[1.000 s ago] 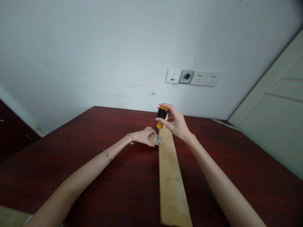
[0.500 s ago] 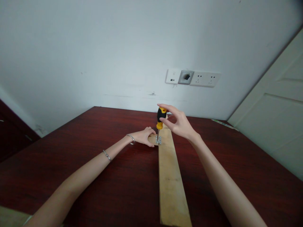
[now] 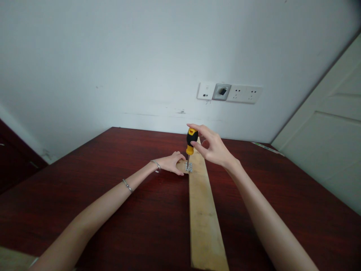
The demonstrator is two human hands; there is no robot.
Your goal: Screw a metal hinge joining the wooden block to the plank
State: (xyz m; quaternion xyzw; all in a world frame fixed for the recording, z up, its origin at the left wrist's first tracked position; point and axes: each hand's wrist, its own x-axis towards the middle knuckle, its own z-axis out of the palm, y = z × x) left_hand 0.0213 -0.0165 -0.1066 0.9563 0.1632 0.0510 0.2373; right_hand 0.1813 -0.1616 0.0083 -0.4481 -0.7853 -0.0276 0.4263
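Observation:
My right hand (image 3: pixel 211 146) grips the yellow and black handle of a screwdriver (image 3: pixel 192 140), with the index finger over its top end. The screwdriver stands nearly upright, its shaft reaching down to a small metal hinge (image 3: pixel 190 167). That hinge lies across the joint between a long wooden plank (image 3: pixel 203 207) and a small wooden block (image 3: pixel 181 166). My left hand (image 3: pixel 170 163) is closed around the small block, thumb on the near side and fingers on the far side. Whether a screw sits under the tip is too small to tell.
All of this rests on a dark red wooden table (image 3: pixel 135 226). Behind it, a white wall carries a row of sockets (image 3: pixel 244 94). A white panelled door (image 3: pixel 332 139) stands at the right. A thin strip (image 3: pixel 267 148) lies by the table's back right edge.
The screwdriver handle has turned and tilted slightly in my right hand, and the fingers have shifted a little. My left hand and the wood have stayed in place.

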